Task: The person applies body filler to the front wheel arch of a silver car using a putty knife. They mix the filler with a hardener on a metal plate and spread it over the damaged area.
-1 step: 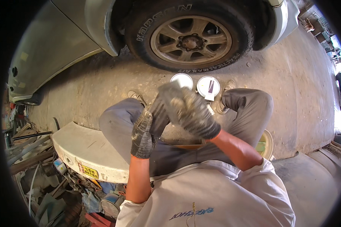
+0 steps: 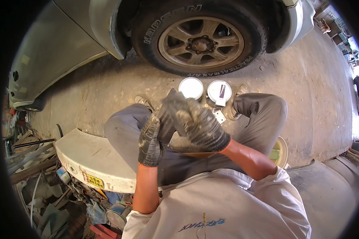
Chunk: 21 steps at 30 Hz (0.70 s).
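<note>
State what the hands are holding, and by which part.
The left hand holds a dark piece by its lower left side; whether the right hand holds anything is too blurred to tell.

Your gloved left hand (image 2: 150, 137) is raised upright in front of your left leg (image 2: 125, 125), and your gloved right hand (image 2: 203, 125) is just beside it (the dark shape (image 2: 174, 106) between them is too blurred to name). On the floor (image 2: 303, 119), well in from its right edge, two white-lidded cans (image 2: 190, 88) stand near the wheel (image 2: 201, 44), a card (image 2: 222, 92) atop one.
</note>
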{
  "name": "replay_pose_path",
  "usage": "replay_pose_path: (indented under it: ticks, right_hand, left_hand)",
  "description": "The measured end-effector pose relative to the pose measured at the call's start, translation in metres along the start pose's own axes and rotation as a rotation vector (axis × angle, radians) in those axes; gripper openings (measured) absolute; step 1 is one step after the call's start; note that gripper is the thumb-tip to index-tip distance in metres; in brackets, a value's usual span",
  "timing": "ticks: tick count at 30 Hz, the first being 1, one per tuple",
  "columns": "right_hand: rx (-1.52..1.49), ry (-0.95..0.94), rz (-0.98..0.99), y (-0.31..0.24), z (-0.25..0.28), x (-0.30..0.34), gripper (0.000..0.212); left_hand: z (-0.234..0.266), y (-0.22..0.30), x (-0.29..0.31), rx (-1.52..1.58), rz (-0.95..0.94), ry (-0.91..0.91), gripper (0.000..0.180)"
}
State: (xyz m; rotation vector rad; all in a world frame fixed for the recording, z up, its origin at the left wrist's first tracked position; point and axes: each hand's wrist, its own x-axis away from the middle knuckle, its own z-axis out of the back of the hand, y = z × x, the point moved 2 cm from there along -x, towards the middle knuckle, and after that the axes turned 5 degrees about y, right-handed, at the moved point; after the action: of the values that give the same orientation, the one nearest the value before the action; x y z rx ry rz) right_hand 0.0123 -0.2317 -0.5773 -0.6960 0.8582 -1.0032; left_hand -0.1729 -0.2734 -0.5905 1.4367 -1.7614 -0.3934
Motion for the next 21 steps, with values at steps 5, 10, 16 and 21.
replay_pose_path:
  ticks: [5,10,16,21]
  right_hand:
    - [-0.226,-0.124,-0.387,-0.032,0.012,-0.004,0.037]
    - [-0.186,0.158,-0.189,-0.018,-0.007,0.005,0.034]
    - [0.013,0.204,0.141,-0.027,-0.01,0.01,0.046]
    - [0.286,0.37,-0.228,0.02,0.0,-0.003,0.045]
  left_hand:
    - [-0.005,0.0,0.0,0.018,-0.045,0.081,0.049]
    - [-0.007,-0.002,-0.003,0.058,-0.022,0.075,0.044]
    - [-0.008,-0.003,-0.001,0.098,-0.048,0.129,0.041]
    - [-0.009,-0.015,0.005,-0.059,-0.081,0.137,0.043]
